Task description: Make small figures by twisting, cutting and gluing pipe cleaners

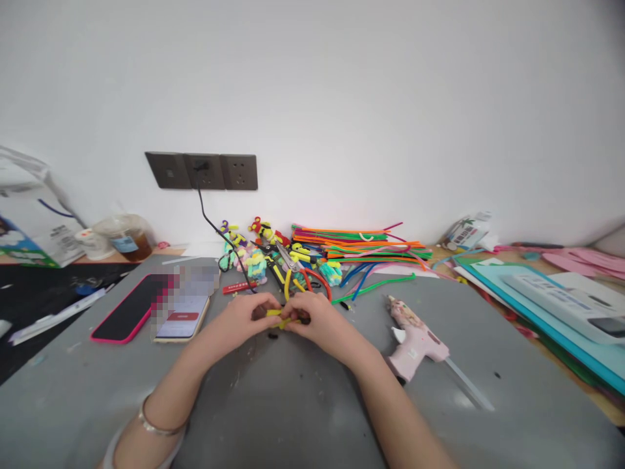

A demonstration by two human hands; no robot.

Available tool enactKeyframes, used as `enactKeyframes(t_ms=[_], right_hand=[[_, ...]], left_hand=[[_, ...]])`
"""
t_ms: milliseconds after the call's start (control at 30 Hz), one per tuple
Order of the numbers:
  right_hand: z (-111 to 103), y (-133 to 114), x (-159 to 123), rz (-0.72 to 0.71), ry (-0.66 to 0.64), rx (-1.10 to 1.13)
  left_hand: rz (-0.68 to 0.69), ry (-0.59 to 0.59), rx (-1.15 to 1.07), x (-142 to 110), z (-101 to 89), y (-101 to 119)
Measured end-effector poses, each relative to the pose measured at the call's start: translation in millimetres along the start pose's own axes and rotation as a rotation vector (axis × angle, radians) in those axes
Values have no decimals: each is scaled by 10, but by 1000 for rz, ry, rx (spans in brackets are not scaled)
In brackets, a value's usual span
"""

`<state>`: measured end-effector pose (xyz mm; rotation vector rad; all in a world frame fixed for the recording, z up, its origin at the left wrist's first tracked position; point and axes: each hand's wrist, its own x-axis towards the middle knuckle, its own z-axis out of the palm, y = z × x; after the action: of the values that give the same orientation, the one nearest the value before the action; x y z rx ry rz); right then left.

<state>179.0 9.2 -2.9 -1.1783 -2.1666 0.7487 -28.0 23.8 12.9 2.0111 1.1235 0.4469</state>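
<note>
Between my two hands, above the middle of the grey mat (273,404), is a small yellow pipe cleaner piece (274,314). My left hand (251,316) pinches it from the left with thumb and forefinger. From the other side my right hand (312,319) grips it, its fingers bent round and hiding part of the piece. A dark bit shows by the right fingers, too small to name. Just behind the hands lie scissors (293,260) with orange-red and yellow handles, and a red strip (238,287).
Bundled coloured pipe cleaners (371,247) and small pipe cleaner figures (263,229) lie along the wall. A pink glue gun (415,339) with its stick rests at right, beside stacked folders (537,312). Two phones (131,309) lie left; a black cable (209,221) runs from the socket.
</note>
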Motion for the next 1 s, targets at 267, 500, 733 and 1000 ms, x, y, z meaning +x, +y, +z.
enactKeyframes(t_ms=[267, 500, 733, 1000], right_hand=[[-32, -64, -38, -75, -29, -85], [102, -145, -21, -88, -116, -163], [100, -182, -33, -127, -114, -141], [-54, -82, 27, -85, 325, 104]], left_hand=[[33, 65, 8, -4, -21, 8], [-10, 230, -43, -13, -97, 51], [-61, 538, -203, -36, -171, 21], [33, 774, -420, -24, -211, 48]])
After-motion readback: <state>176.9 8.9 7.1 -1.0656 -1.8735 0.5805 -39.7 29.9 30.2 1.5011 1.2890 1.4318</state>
